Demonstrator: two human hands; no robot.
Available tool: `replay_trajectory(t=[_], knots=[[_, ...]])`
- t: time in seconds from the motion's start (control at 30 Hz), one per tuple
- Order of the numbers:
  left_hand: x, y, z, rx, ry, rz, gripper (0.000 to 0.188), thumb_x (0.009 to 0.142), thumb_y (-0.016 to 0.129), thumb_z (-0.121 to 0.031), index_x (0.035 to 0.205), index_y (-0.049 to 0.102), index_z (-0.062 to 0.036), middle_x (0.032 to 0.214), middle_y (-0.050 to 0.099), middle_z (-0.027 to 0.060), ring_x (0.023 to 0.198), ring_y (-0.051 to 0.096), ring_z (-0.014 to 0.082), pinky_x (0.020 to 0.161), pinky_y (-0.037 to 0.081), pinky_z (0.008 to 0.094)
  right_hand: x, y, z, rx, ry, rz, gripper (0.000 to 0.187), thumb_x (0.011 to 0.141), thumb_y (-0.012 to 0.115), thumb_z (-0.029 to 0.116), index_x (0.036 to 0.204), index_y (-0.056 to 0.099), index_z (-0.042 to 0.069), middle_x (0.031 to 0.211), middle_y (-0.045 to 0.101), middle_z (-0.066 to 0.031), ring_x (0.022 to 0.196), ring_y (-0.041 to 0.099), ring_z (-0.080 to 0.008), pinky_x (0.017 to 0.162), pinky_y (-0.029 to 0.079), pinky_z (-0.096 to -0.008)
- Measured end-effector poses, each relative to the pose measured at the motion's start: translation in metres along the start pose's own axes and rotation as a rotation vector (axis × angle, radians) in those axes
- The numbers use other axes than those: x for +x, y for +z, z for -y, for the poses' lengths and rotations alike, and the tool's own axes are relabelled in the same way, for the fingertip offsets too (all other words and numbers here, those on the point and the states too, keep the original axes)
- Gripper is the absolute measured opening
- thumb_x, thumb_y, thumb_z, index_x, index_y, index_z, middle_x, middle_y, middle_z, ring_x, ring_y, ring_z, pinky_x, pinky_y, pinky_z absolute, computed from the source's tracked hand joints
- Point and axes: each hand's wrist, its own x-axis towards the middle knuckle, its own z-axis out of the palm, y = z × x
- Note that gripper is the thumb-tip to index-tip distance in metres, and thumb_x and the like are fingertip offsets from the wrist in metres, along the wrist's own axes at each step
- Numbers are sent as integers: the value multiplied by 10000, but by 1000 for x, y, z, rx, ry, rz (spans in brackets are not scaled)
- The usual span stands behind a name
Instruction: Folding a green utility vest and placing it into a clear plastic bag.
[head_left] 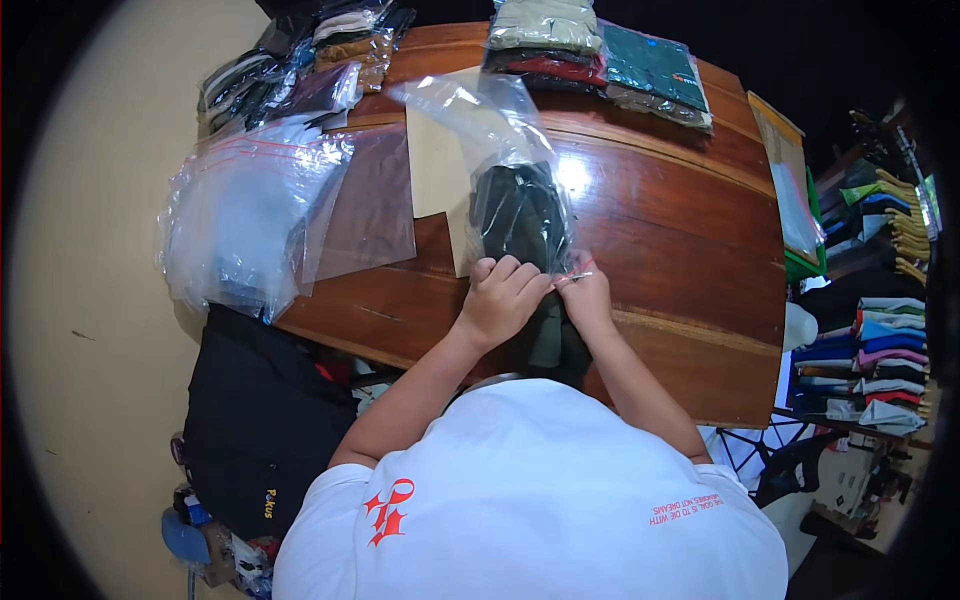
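A dark olive folded garment (518, 215) lies partly inside a clear plastic bag (510, 130), whose far end spreads flat over the table. The garment's near end (546, 340) hangs out toward my body. My left hand (505, 300) is closed, its fingers curled over the near edge of the bag and the cloth. Close beside it, my right hand (585, 295) pinches the bag's right corner near a red strip. The fingertips of both hands are partly hidden.
A stack of empty clear bags (240, 210) covers the left of the wooden table (660, 210), next to a beige sheet (437, 165). Bagged garments (655, 75) are piled along the far edge. Clothes on hangers (885, 350) stand at right; a dark garment (250, 410) hangs at left.
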Motion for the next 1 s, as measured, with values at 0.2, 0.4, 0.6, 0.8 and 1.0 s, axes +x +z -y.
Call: replay_trajectory(t=[0.2, 0.4, 0.6, 0.8, 1.0], knots=[[-8, -19, 24, 129, -115, -366, 341, 718, 868, -217, 950, 634, -133, 1146, 509, 94, 1208, 449, 309, 933, 395, 446, -15, 2, 0, 649, -117, -114, 354, 858, 708, 45, 1192, 605, -11, 1000, 723, -108, 926, 677, -190, 856, 514, -328], [25, -26, 42, -25, -201, -199, 134, 865, 721, -110, 950, 621, -81, 886, 657, 82, 829, 634, 290, 820, 445, 419, -31, -13, 18, 982, 13, -71, 293, 923, 685, 47, 1203, 606, 19, 1082, 693, -65, 976, 636, -143, 869, 491, -287], [44, -46, 39, -106, -131, -219, 115, 847, 714, -60, 910, 618, -70, 853, 648, 88, 797, 638, 299, 747, 478, 423, -20, -7, 20, 1297, 114, -94, 281, 955, 661, 134, 1212, 609, 34, 1106, 686, -81, 974, 661, -185, 860, 529, -332], [25, -53, 42, -142, -136, -171, 171, 808, 727, -17, 909, 599, -68, 839, 623, 104, 798, 616, 315, 751, 478, 425, 1, -26, 47, 1390, 40, -267, 337, 948, 649, 108, 1263, 560, 26, 1115, 670, -104, 953, 677, -247, 883, 562, -378], [-10, -20, 20, -69, -176, -287, 456, 759, 774, -31, 1095, 473, -101, 934, 586, 105, 786, 584, 312, 738, 444, 443, 21, -75, 64, 160, -156, -548, 536, 877, 706, 118, 1353, 475, 30, 1228, 610, -176, 1130, 604, -322, 948, 478, -421]])
